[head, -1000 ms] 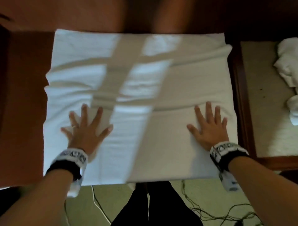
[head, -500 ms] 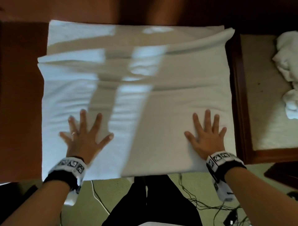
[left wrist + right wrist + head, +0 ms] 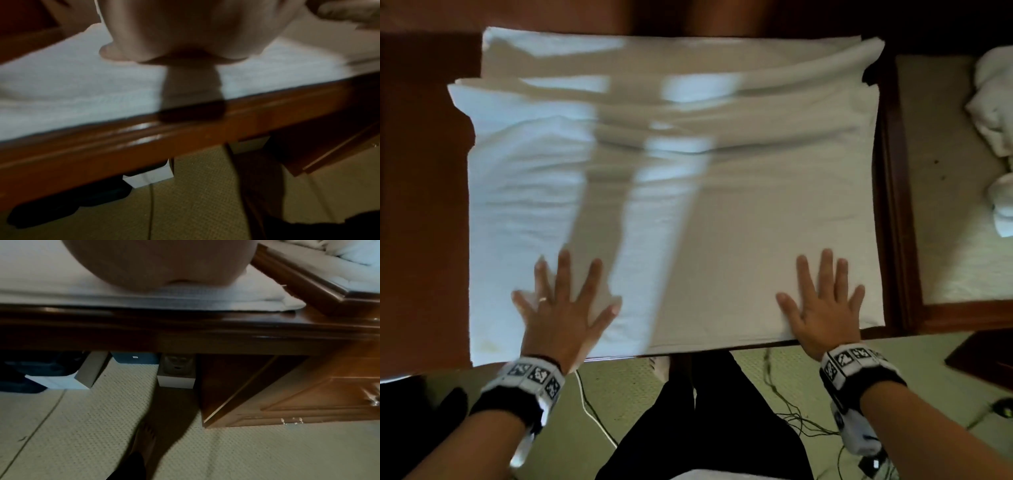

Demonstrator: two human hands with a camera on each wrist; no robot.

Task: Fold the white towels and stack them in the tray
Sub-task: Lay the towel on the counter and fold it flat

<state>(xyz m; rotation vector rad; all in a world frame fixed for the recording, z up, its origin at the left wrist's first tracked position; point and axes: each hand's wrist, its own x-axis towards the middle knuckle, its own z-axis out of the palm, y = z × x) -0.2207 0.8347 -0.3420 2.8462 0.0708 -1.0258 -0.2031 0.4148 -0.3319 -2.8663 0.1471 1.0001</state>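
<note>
A large white towel (image 3: 756, 212) lies spread and folded over on the brown wooden table (image 3: 417, 205), with creases near its far edge. My left hand (image 3: 561, 301) lies flat on the towel's near left part, fingers spread. My right hand (image 3: 822, 298) lies flat near the towel's near right corner, fingers straight. The left wrist view has the palm (image 3: 185, 32) over the towel (image 3: 82, 91) at the table edge. In the right wrist view the palm (image 3: 160, 264) rests on the towel (image 3: 205, 301). A wooden tray (image 3: 897, 205) stands to the right.
Crumpled white towels (image 3: 993, 102) lie in the tray's far right part, on its pale liner. Cables (image 3: 791, 407) and small boxes (image 3: 174, 379) lie on the carpet under the table. My legs and bare foot (image 3: 144, 434) are below the table edge.
Both flat hands have slid toward me along the towel, nearer its front edge. The towel's far creases sit bunched a little further from the hands.
</note>
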